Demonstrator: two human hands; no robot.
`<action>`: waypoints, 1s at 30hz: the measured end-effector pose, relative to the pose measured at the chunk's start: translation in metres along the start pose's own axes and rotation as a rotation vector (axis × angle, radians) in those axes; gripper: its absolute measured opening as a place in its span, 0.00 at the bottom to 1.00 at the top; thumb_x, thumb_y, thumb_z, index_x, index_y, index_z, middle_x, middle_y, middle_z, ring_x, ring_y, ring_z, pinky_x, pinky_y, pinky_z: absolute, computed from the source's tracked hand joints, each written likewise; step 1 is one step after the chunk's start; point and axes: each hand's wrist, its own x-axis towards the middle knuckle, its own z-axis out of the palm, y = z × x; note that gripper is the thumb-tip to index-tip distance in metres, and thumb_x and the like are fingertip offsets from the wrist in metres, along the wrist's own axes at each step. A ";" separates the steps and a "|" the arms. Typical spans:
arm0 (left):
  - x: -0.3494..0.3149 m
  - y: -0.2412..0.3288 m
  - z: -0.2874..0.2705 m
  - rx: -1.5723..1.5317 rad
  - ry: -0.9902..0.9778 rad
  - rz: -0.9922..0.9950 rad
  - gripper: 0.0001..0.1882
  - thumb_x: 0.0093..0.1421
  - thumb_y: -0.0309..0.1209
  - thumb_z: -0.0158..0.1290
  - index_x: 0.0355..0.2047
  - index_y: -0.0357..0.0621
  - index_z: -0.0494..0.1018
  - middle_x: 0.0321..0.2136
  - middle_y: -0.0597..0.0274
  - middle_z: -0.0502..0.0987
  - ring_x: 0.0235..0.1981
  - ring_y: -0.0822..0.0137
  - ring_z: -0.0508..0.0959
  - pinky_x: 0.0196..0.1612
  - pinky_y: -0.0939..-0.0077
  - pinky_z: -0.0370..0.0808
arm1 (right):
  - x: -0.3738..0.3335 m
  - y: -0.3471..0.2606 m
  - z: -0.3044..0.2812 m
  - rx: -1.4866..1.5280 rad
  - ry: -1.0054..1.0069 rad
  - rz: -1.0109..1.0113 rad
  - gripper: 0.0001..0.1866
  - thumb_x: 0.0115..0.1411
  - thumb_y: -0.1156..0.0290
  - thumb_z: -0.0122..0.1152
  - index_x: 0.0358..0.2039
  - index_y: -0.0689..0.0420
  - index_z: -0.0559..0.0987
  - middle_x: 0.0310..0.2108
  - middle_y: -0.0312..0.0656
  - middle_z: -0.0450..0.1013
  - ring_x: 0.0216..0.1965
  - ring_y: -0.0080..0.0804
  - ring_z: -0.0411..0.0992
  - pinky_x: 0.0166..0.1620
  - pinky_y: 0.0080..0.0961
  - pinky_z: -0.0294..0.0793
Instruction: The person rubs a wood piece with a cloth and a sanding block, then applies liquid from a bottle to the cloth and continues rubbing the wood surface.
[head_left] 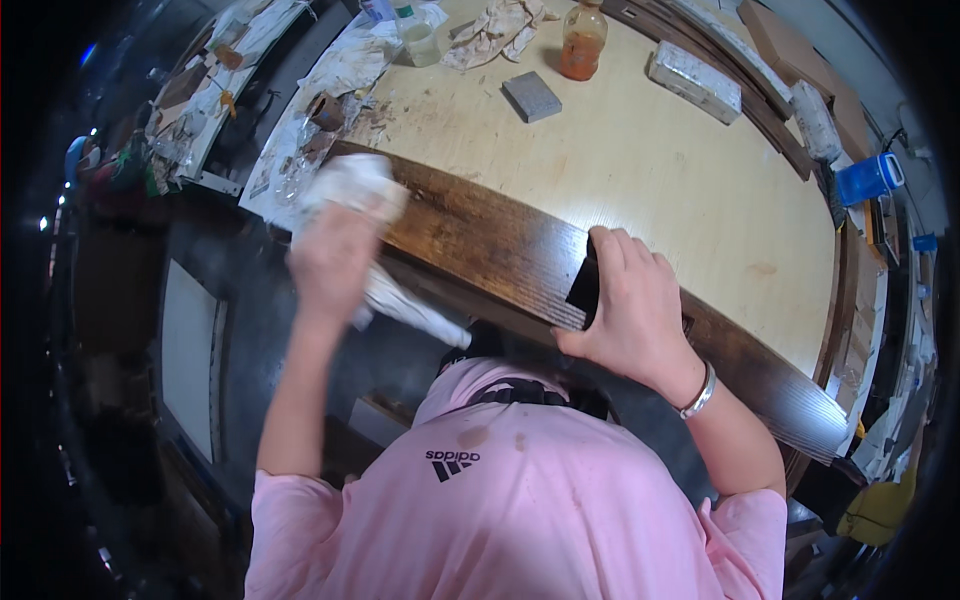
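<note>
A long dark brown wooden board with visible grain lies along the near edge of the table. At its left end, my left hand is closed round a crumpled white cloth, slightly smeared by motion. A tail of the cloth hangs down towards my body. Further right, my right hand spans the board, thumb on the near side and fingers over the far side. Beside its palm is a black patch; whether it is a pad or a shadow, I cannot tell. The board's right end has a bright sheen.
On the pale tabletop sit a grey block, a bottle of orange-brown liquid, crumpled paper and a jar. A wrapped whitish block and dark wooden strips line the far right. A blue container stands beyond.
</note>
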 end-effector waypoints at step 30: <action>0.068 -0.143 -0.008 -0.306 -0.061 -0.346 0.14 0.64 0.34 0.53 0.44 0.41 0.82 0.39 0.45 0.82 0.40 0.51 0.82 0.46 0.63 0.75 | -0.006 -0.007 0.009 -0.078 0.018 0.055 0.44 0.35 0.56 0.76 0.53 0.63 0.70 0.43 0.50 0.71 0.47 0.48 0.70 0.52 0.40 0.68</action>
